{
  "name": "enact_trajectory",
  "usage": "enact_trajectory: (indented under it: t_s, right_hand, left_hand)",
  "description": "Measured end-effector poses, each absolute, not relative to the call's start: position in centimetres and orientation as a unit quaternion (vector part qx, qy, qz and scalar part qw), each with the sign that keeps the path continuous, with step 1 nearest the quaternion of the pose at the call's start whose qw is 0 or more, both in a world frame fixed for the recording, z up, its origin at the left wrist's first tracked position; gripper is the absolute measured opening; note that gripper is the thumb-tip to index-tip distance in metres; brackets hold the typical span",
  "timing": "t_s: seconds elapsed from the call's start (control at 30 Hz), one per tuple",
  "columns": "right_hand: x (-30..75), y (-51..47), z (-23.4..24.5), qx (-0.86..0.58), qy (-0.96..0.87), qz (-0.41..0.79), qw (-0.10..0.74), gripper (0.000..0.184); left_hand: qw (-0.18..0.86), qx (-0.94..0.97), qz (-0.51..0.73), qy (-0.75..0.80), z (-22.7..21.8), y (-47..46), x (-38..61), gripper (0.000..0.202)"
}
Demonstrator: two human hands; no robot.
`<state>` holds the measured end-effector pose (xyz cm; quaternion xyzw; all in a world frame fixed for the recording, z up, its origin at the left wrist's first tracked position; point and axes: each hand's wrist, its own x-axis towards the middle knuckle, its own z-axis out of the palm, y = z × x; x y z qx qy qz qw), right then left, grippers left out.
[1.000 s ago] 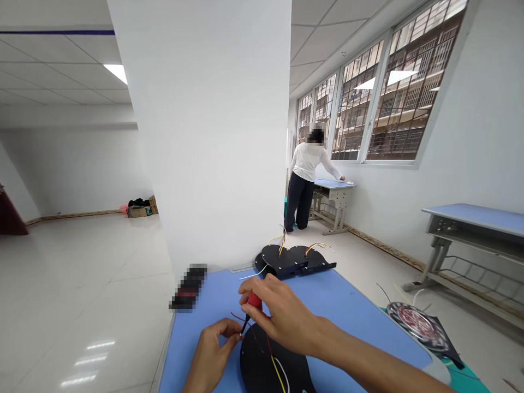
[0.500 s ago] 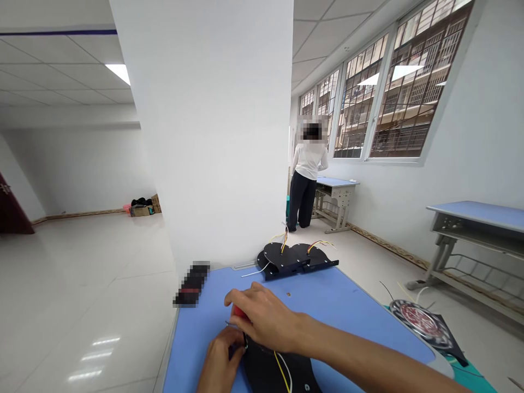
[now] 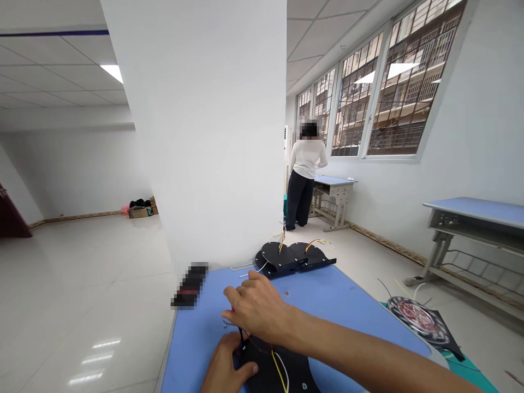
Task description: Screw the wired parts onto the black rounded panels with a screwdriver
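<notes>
A black plate [image 3: 261, 378] with yellow and white wires lies at the near edge of the blue table [image 3: 327, 311]. My left hand [image 3: 225, 364] grips its left corner, thumb on top and fingers at the edge. Above that corner, my right hand [image 3: 262, 307] is closed around a screwdriver [image 3: 240, 333]. Only a bit of its red handle and the dark shaft show; the shaft points down at a screw [image 3: 244, 347] in the plate. A small screw-like piece [image 3: 225, 325] is visible just left of the right hand.
Two similar black wired units [image 3: 286, 257] stand at the table's back edge, beside a white pillar [image 3: 204, 136]. A blurred dark object [image 3: 190, 285] lies at back left. Right, a round-grilled fan [image 3: 415, 316] sits low. A person [image 3: 305, 164] stands at a far desk [image 3: 333, 183].
My right hand has shifted slightly up and left, exposing the screwdriver shaft. My left thumb has moved out onto the plate's top. The whole view has shifted slightly.
</notes>
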<state>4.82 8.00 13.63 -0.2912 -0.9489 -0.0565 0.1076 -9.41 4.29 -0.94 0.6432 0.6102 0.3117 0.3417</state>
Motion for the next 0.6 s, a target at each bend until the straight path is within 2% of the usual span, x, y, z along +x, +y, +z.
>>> enact_trajectory:
  t_s: [0.07,0.17,0.27,0.33,0.47,0.53,0.6]
  right_hand:
    - [4.8,8.1,13.5,-0.302,-0.943,-0.059,0.125,0.030]
    - [5.0,8.0,13.6,-0.240,-0.958,-0.050,0.146,0.030]
    - [5.2,8.0,13.9,-0.242,-0.961,-0.063,0.115,0.023]
    - [5.2,8.0,14.0,-0.257,-0.957,-0.066,0.114,0.031]
    - [5.1,7.8,14.3,-0.188,-0.974,-0.025,0.122,0.034]
    - [5.0,7.7,14.4,-0.224,-0.969,-0.035,0.094,0.027]
    - [4.9,7.7,14.5,-0.274,-0.956,-0.053,0.087,0.034]
  left_hand:
    - [0.336,0.636,0.307,0.623,-0.8,4.3,-9.4,0.052]
    - [0.329,0.636,0.311,0.625,-0.7,4.1,-9.3,0.049]
    - [0.320,0.640,0.312,0.625,-0.7,4.0,-9.2,0.049]
    - [0.313,0.636,0.318,0.630,-0.9,4.0,-9.2,0.047]
    - [0.322,0.639,0.336,0.613,-1.1,4.1,-9.3,0.046]
    - [0.317,0.646,0.322,0.615,-1.0,4.1,-9.3,0.046]
    - [0.310,0.647,0.318,0.620,-0.8,4.0,-9.3,0.045]
